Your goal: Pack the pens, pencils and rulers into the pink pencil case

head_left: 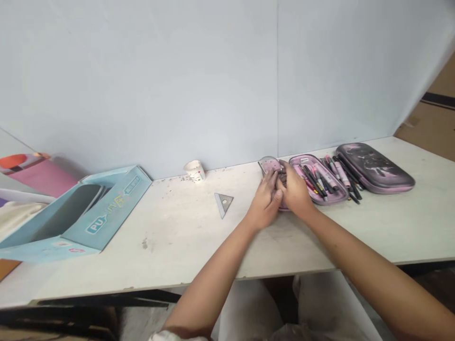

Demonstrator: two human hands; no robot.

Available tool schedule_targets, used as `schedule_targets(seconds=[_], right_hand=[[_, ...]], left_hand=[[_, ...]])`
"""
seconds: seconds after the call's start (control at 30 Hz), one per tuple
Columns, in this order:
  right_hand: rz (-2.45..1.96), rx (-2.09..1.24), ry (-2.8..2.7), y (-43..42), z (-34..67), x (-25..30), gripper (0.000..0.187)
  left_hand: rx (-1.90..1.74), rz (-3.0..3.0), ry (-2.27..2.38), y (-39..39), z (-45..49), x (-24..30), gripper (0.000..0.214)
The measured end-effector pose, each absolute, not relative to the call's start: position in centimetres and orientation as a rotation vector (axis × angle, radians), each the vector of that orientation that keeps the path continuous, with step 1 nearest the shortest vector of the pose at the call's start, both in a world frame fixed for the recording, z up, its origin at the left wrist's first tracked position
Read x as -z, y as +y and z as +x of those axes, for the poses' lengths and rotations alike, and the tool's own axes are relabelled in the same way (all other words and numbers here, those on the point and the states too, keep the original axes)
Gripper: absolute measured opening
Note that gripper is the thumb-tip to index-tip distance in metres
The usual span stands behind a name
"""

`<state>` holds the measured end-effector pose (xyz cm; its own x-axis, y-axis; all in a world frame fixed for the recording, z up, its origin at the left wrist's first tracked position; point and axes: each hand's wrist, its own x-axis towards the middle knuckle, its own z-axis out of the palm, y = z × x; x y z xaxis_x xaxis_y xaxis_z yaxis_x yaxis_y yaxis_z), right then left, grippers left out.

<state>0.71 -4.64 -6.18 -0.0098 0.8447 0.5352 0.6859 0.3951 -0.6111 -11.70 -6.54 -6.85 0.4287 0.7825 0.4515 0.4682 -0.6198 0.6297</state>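
Note:
My left hand (263, 204) and my right hand (295, 190) meet over the left half of an open pink pencil case (344, 195), fingers bent and close together. A see-through protractor with a rounded edge (269, 163) shows just beyond my left fingertips, and that hand seems closed on it. My right fingers are curled in beside it; what they grip is hidden. Several pens and markers (314, 182) lie in the case's right half. To the left of my hands, a small grey set square (223, 204) rests flat on the table.
A closed dark pencil case (375, 168) lies at the right, beside more loose markers (343, 173). Near the wall stands a white paper cup (195, 171). At the left, a light blue box (113, 208) holds a dark case (71, 208). The white table (170, 251) meets a pale wall.

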Motion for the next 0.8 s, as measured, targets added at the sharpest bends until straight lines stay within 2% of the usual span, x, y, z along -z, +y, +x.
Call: schedule_targets(seconds=[0.1, 0.2, 0.27, 0.4, 0.67, 0.8], right_hand=[[-1.416, -0.184, -1.734, -4.3, 2.7, 7.4, 0.048], [-1.562, -0.191, -1.863, -4.3, 4.0, 8.0, 0.040], [-1.654, -0.140, -1.947, -4.4, 4.4, 8.0, 0.033], [-1.759, 0.014, -1.933, -4.6, 4.4, 8.0, 0.033], [-1.456, 0.180, -2.229, -4.9, 3.3, 9.6, 0.035], [-1.438, 0.201, -2.184, -4.8, 3.3, 9.7, 0.034]], left_hand=[[-0.879, 2.340, 1.190, -5.8, -9.8, 7.3, 0.059], [-0.759, 2.368, 1.297, -5.3, -8.8, 7.5, 0.057], [-0.714, 2.383, 1.351, -5.2, -8.6, 7.6, 0.054], [-0.707, 2.375, 1.421, -5.1, -8.7, 7.6, 0.054], [-0.819, 2.282, 1.347, -5.2, -9.5, 7.8, 0.056], [-0.851, 2.271, 1.333, -5.7, -10.7, 7.3, 0.055]])
